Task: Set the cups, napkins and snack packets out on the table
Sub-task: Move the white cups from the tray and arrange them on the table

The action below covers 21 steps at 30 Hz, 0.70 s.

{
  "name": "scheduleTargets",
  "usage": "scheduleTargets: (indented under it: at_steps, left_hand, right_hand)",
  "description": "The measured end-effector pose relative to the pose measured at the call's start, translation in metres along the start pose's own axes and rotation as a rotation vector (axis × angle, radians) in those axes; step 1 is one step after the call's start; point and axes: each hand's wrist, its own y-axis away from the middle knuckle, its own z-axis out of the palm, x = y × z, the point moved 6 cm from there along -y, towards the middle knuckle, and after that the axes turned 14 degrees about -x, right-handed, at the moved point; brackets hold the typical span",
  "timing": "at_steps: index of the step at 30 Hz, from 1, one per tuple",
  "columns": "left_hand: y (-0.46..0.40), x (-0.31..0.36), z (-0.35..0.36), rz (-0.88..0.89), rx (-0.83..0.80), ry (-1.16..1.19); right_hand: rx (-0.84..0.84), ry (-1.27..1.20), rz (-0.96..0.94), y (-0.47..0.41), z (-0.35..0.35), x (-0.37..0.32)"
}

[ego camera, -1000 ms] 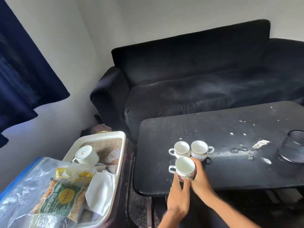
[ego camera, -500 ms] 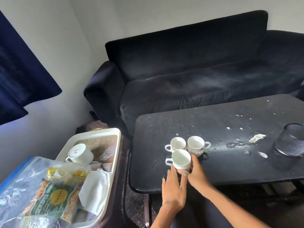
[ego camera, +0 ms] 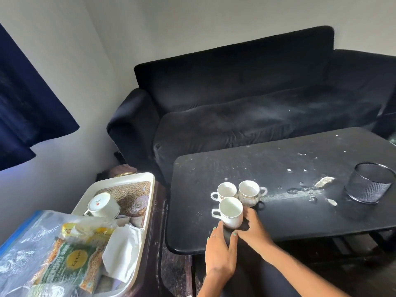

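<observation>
Three white cups stand close together on the black table point(ego camera: 300, 159): two at the back point(ego camera: 227, 189) point(ego camera: 249, 190) and a near cup point(ego camera: 230, 212) by the front edge. My right hand point(ego camera: 256, 231) lies against the near cup's right side, fingers curled on it. My left hand point(ego camera: 220, 251) sits just below that cup, flat, fingers apart, holding nothing. On the left, a white tray point(ego camera: 147, 211) holds a fourth cup point(ego camera: 102, 205) on its side, white napkins point(ego camera: 123, 251) and green-and-yellow snack packets point(ego camera: 70, 260).
A black mesh holder point(ego camera: 372, 183) stands at the table's right end. Paper scraps point(ego camera: 324, 181) and spilled drops point(ego camera: 300, 190) lie between it and the cups. A clear plastic bag point(ego camera: 23, 243) overlaps the tray. A dark sofa point(ego camera: 246, 108) runs behind the table.
My left hand has let go of the near cup and drawn back toward me, fingers opening. The right hand stays at the cup's side. The cups have not moved.
</observation>
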Motion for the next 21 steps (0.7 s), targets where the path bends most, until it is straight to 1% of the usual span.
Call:
scheduleTargets:
  at_steps: [3,6,8,10,13,15,17,18,20,21]
  left_hand:
    - [0.008,-0.003,0.001,-0.019,-0.043,-0.053]
    - [0.013,-0.005,0.000,-0.001,-0.164,-0.187]
    - [0.017,-0.005,-0.012,0.029,-0.213,-0.287]
    - [0.021,-0.002,-0.035,0.047,-0.197,-0.349]
    - [0.032,0.003,-0.084,0.097,-0.023,-0.362]
    - [0.042,0.001,-0.118,0.133,0.123,-0.286]
    - [0.056,-0.010,-0.147,0.144,0.280,-0.184]
    - [0.063,-0.017,-0.158,0.142,0.362,-0.172]
    - [0.076,-0.033,-0.172,0.107,0.491,-0.233]
    - [0.080,-0.042,-0.176,0.075,0.522,-0.278]
  right_hand:
    - [0.040,-0.022,0.075,0.009,-0.007,0.007]
    - [0.192,-0.100,0.169,0.019,-0.017,0.009]
    - [0.307,-0.084,0.163,0.027,-0.022,0.002]
    - [0.372,-0.055,0.115,0.032,-0.022,-0.011]
    - [0.379,-0.011,0.009,0.032,-0.010,-0.044]
    - [0.351,0.000,-0.057,0.030,0.005,-0.068]
    - [0.275,0.022,-0.141,0.025,0.029,-0.093]
    - [0.227,0.051,-0.186,0.022,0.042,-0.105]
    - [0.128,0.147,-0.267,0.018,0.069,-0.127]
    - [0.082,0.205,-0.302,0.016,0.084,-0.137]
